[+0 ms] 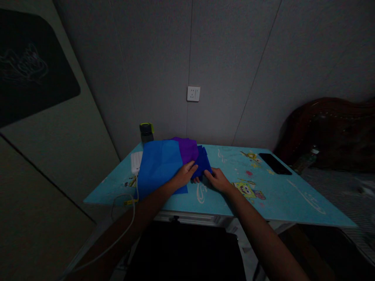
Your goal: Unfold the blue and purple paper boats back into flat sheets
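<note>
A dark blue folded cloth-like sheet (202, 160) is between my hands over the middle of the table. My left hand (185, 174) grips its left side, thumb on top. At its lower right edge my right hand (217, 179) pinches it, some fingertips showing below. Left of it lies a larger bright blue sheet (159, 164), spread flat with my left wrist over its lower right part. Behind, a purple sheet (188, 150) sticks out from under the bright blue one. Whether these are cloth or soft paper I cannot tell.
The light blue table (275, 203) has cartoon prints. A dark bottle (146, 132) stands back left near a white power strip (136, 162) with a cable (129, 228). A black phone (274, 163) lies right. A dark chair (187, 251) is in front; the wall (158, 78) is behind.
</note>
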The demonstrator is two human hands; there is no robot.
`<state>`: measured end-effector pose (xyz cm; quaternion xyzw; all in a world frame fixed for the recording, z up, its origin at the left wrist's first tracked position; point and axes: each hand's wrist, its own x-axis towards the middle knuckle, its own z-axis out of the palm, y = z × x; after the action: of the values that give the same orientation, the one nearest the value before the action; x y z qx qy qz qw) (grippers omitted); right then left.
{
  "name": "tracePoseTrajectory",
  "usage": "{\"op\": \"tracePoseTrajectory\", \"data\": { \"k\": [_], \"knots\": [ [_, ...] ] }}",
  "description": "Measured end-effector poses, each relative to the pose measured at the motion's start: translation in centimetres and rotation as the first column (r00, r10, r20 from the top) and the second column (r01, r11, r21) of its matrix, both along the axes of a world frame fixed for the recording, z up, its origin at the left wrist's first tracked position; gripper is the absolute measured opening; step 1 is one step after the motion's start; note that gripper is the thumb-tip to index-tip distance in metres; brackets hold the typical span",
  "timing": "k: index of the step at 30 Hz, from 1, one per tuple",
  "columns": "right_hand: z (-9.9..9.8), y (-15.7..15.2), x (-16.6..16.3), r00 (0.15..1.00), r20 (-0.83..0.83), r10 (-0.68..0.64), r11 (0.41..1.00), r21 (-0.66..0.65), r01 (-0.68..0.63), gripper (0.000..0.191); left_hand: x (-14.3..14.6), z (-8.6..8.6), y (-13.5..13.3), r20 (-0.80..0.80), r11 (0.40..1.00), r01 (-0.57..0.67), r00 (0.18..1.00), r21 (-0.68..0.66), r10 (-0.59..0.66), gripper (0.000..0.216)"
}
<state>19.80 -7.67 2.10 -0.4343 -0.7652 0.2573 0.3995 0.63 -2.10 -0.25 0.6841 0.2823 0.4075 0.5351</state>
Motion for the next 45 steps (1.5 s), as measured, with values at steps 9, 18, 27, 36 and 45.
{"op": "tracePoseTrajectory", "data": {
  "k": [9,18,27,36,45],
  "knots": [
    [0.3,-0.4,-1.0,0.994,0.006,-0.11,0.992,0.067,0.11,0.059,0.1,0.8,-0.6,-0.018,0.997,0.045,0.999,-0.056,-0.046,0.045],
    [0.0,0.0,-0.2,0.973,0.073,-0.219,0.958,0.205,0.2,0.055,-0.1,0.8,-0.2,0.026,0.968,-0.165,0.986,0.191,0.163,0.04],
    [-0.3,0.0,0.1,0.975,0.141,-0.174,0.963,0.229,0.139,0.046,-0.5,1.2,-0.3,-0.009,0.908,-0.259,0.961,0.33,0.277,0.039],
    [0.3,-0.1,0.2,0.996,-0.084,-0.041,0.982,0.179,0.056,0.055,-0.1,0.1,0.4,0.159,0.997,-0.057,0.986,0.046,0.049,0.04],
    [-0.2,0.6,0.1,0.983,-0.181,-0.033,0.995,0.088,0.049,0.036,-0.1,0.9,-0.1,0.201,0.998,0.055,0.979,-0.042,-0.046,0.038]
  ]
}}
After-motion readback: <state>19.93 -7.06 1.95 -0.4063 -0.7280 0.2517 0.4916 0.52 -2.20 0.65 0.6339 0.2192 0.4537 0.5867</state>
